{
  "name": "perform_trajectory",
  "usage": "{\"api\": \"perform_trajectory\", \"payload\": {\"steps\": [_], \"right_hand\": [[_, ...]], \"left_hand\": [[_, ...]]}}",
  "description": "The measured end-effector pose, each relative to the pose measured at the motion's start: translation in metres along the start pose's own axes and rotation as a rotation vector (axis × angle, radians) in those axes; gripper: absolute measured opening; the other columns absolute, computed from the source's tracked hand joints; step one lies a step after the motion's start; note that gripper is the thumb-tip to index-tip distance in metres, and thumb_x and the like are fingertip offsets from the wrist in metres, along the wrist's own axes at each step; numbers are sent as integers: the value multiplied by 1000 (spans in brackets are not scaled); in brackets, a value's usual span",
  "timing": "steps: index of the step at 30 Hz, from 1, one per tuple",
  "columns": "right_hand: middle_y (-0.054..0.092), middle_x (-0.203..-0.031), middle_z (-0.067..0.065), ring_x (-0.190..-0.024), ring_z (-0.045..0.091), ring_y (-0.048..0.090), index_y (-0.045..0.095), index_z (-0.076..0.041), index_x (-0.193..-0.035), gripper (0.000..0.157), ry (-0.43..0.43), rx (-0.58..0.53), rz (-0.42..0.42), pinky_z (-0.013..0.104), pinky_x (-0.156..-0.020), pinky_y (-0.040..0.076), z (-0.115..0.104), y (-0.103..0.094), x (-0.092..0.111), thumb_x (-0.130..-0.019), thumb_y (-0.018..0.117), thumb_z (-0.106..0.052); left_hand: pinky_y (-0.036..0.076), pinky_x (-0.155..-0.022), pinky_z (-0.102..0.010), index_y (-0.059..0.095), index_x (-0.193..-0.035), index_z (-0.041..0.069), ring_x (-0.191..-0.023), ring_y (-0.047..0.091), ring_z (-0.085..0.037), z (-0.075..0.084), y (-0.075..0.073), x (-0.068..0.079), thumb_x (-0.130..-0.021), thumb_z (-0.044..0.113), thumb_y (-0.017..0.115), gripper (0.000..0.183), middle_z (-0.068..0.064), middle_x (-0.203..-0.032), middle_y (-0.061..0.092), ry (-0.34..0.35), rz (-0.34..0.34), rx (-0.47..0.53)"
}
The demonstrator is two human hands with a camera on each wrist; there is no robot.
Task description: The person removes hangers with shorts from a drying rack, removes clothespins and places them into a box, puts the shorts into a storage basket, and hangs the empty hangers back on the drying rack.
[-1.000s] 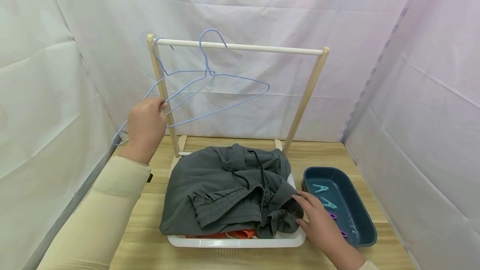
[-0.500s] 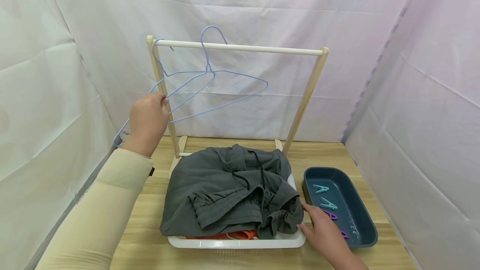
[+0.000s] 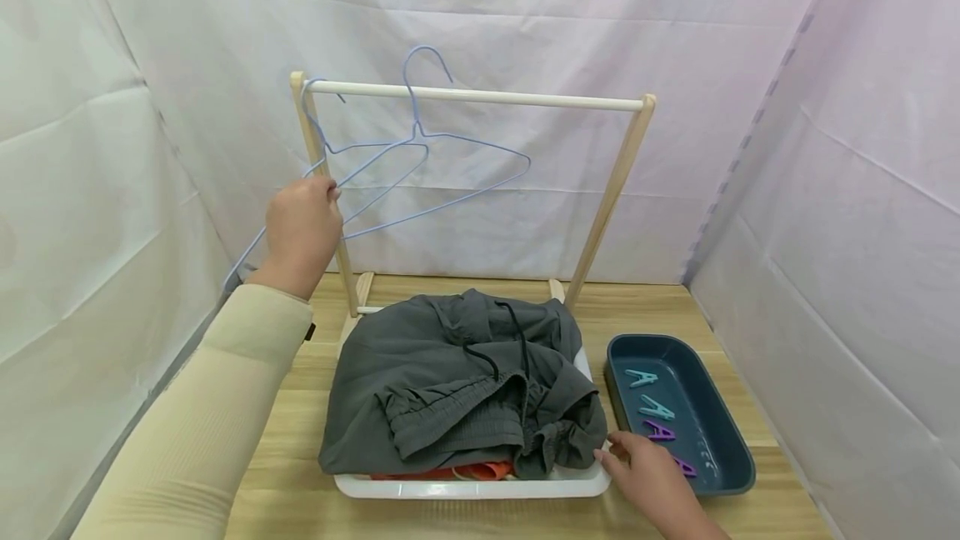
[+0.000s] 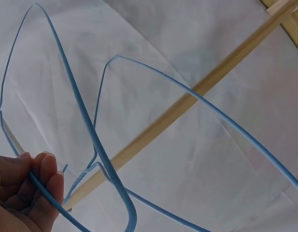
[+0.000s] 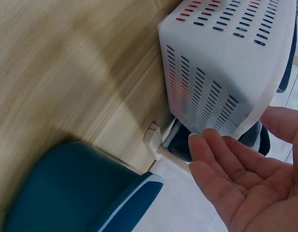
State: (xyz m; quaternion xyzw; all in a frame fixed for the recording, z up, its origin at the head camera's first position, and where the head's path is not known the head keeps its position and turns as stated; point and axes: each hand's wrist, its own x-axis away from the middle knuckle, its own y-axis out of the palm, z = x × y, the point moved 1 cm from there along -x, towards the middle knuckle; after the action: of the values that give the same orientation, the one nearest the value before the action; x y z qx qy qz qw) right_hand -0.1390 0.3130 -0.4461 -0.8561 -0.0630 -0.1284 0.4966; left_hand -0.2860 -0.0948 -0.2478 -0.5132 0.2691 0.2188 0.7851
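Observation:
My left hand (image 3: 303,227) grips one arm of a blue wire hanger (image 3: 472,141). In the left wrist view, the fingers curl round the wire of this hanger (image 4: 71,79). Its hook stands up near the rack's bar. A second blue hanger (image 3: 317,125) hangs at the bar's left end, partly behind my hand. My right hand (image 3: 652,473) is at the front right corner of a white basket (image 3: 472,487), thumb at the rim and fingers loosely extended beside the wall, as the right wrist view shows. Grey drawstring bottoms (image 3: 450,357) lie heaped on the basket.
A wooden rack with a white bar (image 3: 525,97) stands behind the basket. On the right, a dark blue tray (image 3: 716,415) holds teal clothespins (image 3: 656,408) and purple clothespins (image 3: 660,431). Orange fabric (image 3: 483,470) shows under the grey garment. White cloth walls (image 3: 847,232) surround the wooden table (image 3: 277,440).
My left hand has moved slightly up and right, lifting the hanger's hook above the bar. My right hand has left the grey garment and come down to the basket's front right corner.

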Motion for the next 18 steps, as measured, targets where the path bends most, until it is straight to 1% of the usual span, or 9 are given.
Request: {"api": "perform_trajectory", "payload": {"steps": [4,10,14,18], "right_hand": [[68,-93,4,-83,19,63,66,3,-112,45,18,-19,-21,40,-70,54,1,0,0,-87,70,-33],[68,-93,4,-83,19,62,65,4,-113,48,48,-43,-40,42,-73,55,0,2,-2,-87,70,-36],[68,-92,5,-80,17,61,65,4,-111,46,60,-41,-46,42,-73,55,-1,3,-3,-87,70,-35],[68,-91,5,-77,16,60,67,3,-108,43,66,-41,-53,41,-72,55,-1,4,-5,-87,69,-35]], "left_hand": [[49,-72,-55,67,-97,-12,-85,63,-47,1,3,-2,-93,-1,55,17,-30,-93,67,-11,-16,10],[50,-75,-54,67,-99,-12,-89,63,-47,5,7,-5,-93,-1,53,18,-30,-96,66,-35,-71,0],[50,-72,-54,67,-99,-11,-88,63,-46,7,10,-4,-93,0,53,18,-29,-95,67,-40,-90,-24],[49,-70,-54,67,-97,-9,-86,63,-46,8,14,-4,-92,0,54,17,-29,-92,67,-31,-89,-41]]}}
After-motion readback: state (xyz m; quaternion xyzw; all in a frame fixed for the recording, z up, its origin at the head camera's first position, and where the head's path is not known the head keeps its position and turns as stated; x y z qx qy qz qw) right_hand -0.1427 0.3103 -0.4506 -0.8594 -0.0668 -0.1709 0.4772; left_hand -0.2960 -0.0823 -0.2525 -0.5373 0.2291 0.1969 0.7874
